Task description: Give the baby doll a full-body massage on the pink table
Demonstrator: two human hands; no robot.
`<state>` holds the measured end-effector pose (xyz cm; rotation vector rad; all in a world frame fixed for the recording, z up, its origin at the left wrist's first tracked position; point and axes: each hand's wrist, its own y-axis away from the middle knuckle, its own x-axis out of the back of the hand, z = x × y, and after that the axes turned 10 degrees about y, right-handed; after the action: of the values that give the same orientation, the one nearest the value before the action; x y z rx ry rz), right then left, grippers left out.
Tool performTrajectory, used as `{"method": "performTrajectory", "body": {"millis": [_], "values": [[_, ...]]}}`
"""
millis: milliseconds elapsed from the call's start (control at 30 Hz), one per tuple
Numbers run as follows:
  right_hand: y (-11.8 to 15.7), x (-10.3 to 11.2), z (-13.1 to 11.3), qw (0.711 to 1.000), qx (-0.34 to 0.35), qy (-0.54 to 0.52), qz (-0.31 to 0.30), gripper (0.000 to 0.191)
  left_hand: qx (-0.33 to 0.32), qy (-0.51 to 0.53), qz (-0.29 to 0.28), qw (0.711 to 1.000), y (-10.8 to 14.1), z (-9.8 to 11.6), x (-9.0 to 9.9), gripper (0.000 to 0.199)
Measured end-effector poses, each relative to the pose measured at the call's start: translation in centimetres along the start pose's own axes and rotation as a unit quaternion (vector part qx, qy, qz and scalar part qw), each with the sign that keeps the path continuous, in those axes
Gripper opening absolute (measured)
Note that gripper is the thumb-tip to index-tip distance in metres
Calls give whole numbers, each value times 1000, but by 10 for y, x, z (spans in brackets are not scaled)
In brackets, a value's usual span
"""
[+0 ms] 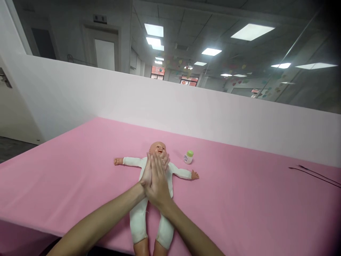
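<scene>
A baby doll (138, 220) with a white cloth body lies on its back on the pink table cover (239, 199), arms spread and head away from me. Over its chest and chin, my left hand (147, 174) and my right hand (159, 181) are pressed palm to palm, the right one lying over the left. The fingers of both hands are stretched out toward the doll's face. No object shows between the palms. A small jar (188, 157) with a green lid stands to the right of the doll's head.
Two thin black cords (317, 173) lie at the table's right side. Behind the table runs a white low wall (186, 110) with glass above it. A door with a handle (5, 78) is at the far left.
</scene>
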<state>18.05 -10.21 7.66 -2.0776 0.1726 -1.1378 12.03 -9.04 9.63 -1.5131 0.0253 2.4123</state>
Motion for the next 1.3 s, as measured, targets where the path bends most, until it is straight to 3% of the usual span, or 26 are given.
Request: {"method": "performTrajectory", "body": {"millis": [133,200,300,400,433,500,600,700,833,1067,1200,1300], "values": [[-17,13,22,994,-103,-39,-8,70,119,-130,-72,982,10,6,14,84],[-10,17,42,988,-146,-39,-39,67,92,-281,-83,952,12,20,31,80],[20,14,65,979,-162,-3,-124,68,38,-528,-65,846,14,34,62,79],[44,6,74,963,-135,3,-233,66,53,-683,-100,722,17,32,85,82],[46,4,76,959,-118,-1,-258,65,54,-710,-116,693,16,29,89,82],[41,-2,80,957,-82,-6,-279,64,47,-736,-129,663,9,21,90,82],[25,-13,92,962,-67,4,-264,66,34,-751,-122,648,-12,10,86,84],[18,-25,105,970,-106,26,-217,64,24,-767,-107,632,-34,6,90,86],[30,-32,116,973,-170,17,-157,68,28,-758,-73,648,-44,10,108,91],[58,-9,110,951,-228,-26,-206,83,95,-736,-73,666,-12,35,123,96],[65,13,89,933,-226,-35,-276,82,143,-730,-123,657,17,47,113,90],[59,15,79,935,-174,-46,-305,75,135,-727,-172,651,27,40,95,87]]}}
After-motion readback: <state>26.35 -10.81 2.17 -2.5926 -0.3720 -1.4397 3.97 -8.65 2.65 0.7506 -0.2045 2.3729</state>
